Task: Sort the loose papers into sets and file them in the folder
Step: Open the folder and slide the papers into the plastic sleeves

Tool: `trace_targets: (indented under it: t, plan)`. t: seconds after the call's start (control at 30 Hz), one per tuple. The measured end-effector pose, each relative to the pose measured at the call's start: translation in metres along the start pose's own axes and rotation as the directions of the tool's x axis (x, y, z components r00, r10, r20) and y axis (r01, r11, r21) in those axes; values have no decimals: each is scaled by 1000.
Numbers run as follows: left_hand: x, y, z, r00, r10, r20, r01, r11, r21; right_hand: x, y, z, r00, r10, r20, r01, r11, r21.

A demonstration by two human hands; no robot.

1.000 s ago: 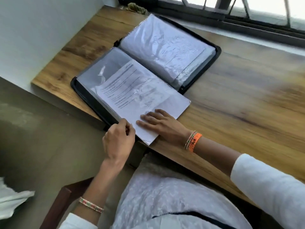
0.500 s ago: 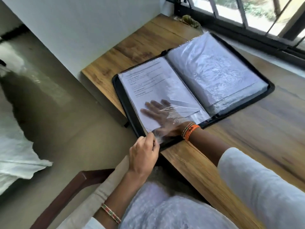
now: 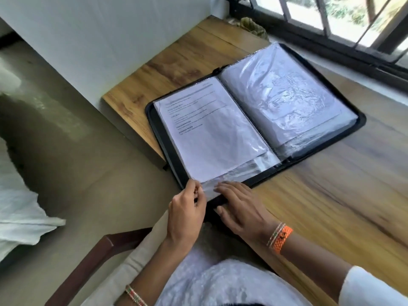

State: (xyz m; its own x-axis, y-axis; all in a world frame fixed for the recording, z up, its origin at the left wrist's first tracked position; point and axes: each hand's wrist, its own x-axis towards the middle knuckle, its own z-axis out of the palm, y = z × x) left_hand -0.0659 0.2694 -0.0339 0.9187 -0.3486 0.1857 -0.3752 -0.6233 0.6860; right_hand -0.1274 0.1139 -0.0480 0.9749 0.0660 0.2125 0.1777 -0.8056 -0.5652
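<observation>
The printed sheet (image 3: 205, 129) is seen inside a clear plastic sleeve (image 3: 240, 171) on the left page of the open black folder (image 3: 344, 135), which lies on the wooden table (image 3: 331, 206) with its near left corner at the table's left edge. The sheet looks seated most of the way in; a strip of empty sleeve is left below its lower edge.

The sleeve's near left corner is pinched between the thumb and curled fingers of the left hand (image 3: 186, 215). The right hand (image 3: 240, 208) is laid flat at the sleeve's near edge, fingers straight and close together, fingertips on the plastic and the folder's rim.

Risks, as judged:
- The sleeve is thin and wrinkled; a hard pull at the pinched corner could crease or tear it at the spine (image 3: 249, 120).
- If the sheet is not square in the sleeve, smoothing could buckle it.
- The folder sits at the table's left edge, above the floor (image 3: 77, 151); a sideways push could slide it off.

Room for moving: bare table is available to the right of the folder and toward the person. At the far side the folder lies near the window frame (image 3: 331, 38). The right page's sleeves (image 3: 287, 102) lie bulky and uneven, so a turned leaf may not lie flat.
</observation>
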Motion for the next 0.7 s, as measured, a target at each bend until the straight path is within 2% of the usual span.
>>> trace_targets:
  t: [0.07, 0.17, 0.23, 0.3, 0.37, 0.4, 0.43, 0.47, 0.5, 0.53, 0.57, 0.63, 0.7]
  plan:
    - [1, 6, 0, 999, 31, -28, -31, 999, -20, -5, 3, 4, 978, 66, -196, -85, 992, -89]
    - [6, 22, -2, 989, 116, -96, -123, 990, -68, 26, 7, 0, 955, 199, -222, -248, 943, -221]
    - [11, 28, -3, 980, 160, -116, -169, 983, -71, 50, 13, -3, 968, 227, -110, -246, 942, -227]
    - [20, 25, -2, 982, 111, -153, -119, 992, -42, 57, 18, -7, 979, 145, 140, -114, 971, -211]
    - [37, 9, 0, 977, -57, -203, 50, 998, -37, 48, 17, -9, 917, 8, 399, 83, 974, -209]
    - [48, -3, 1, 966, -154, -210, 154, 988, -16, 44, 17, -16, 892, -33, 451, 109, 984, -144]
    - [63, -15, 4, 954, -227, -195, 242, 969, 53, 42, 22, -29, 889, -34, 457, 61, 997, -46]
    - [78, -25, 5, 948, -271, -169, 297, 942, 154, 43, 29, -42, 917, -6, 399, -8, 999, 34]
    - [96, -30, 8, 951, -277, -134, 303, 920, 249, 48, 42, -58, 960, 54, 275, -73, 996, 59]
    - [114, -33, 10, 960, -265, -95, 281, 902, 327, 56, 59, -73, 987, 125, 99, -128, 992, 17]
    - [132, -33, 13, 969, -240, -55, 243, 890, 385, 64, 82, -86, 975, 208, -74, -212, 976, -44]
    - [173, -24, 22, 987, -152, 44, 117, 889, 443, 82, 125, -114, 858, 413, -304, -467, 875, -127]
    - [215, -5, 38, 984, -2, 176, -74, 901, 427, 95, 163, -138, 707, 600, -373, -691, 700, -184]
